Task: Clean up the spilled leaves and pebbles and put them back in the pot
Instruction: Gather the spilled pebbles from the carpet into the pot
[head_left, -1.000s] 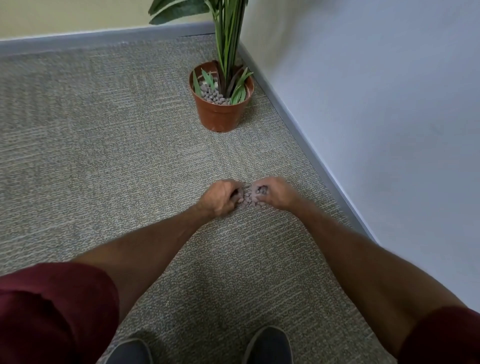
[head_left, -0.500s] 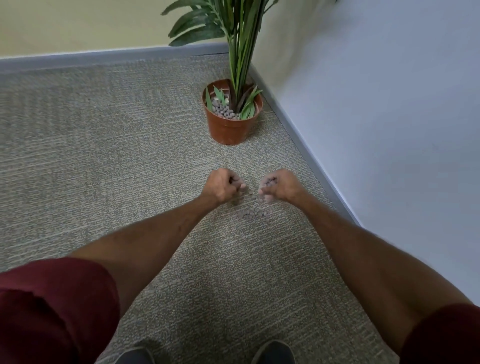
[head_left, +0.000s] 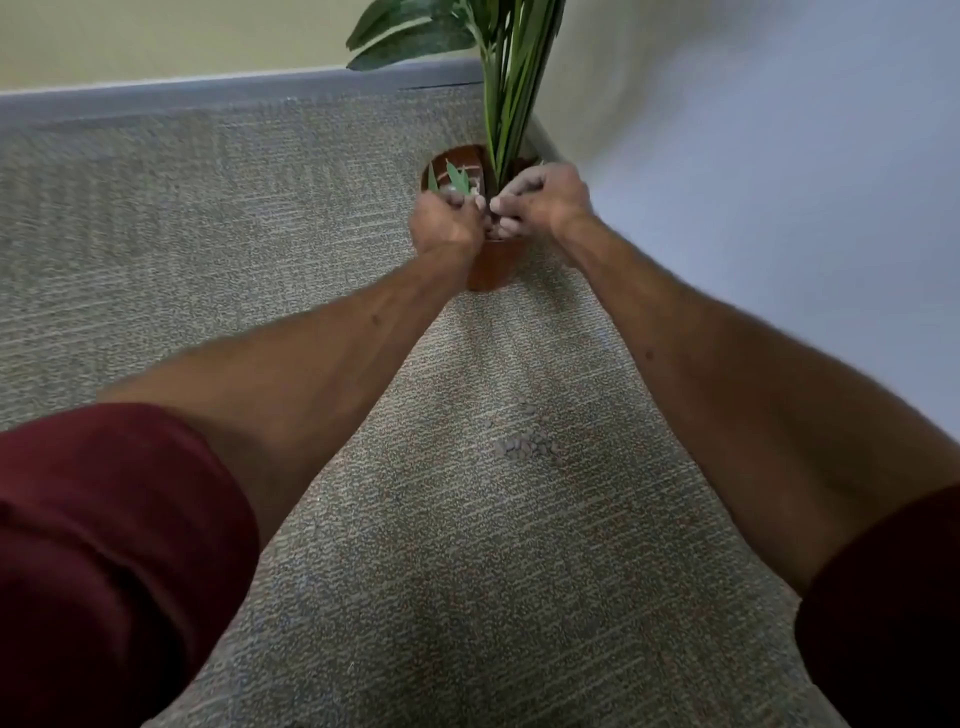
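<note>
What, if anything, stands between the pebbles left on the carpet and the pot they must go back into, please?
Nothing visible does: only bare carpet lies between the leftover pebbles and the pot. The left hand and right hand are over its rim, by the plant stems.

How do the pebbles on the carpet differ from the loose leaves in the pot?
The pebbles are small, rounded and grey-brown; the loose leaves are flat, pointed and green. The pebbles lie scattered on the carpet, nearer the camera; the loose leaves sit inside the pot, by the left hand.
</note>
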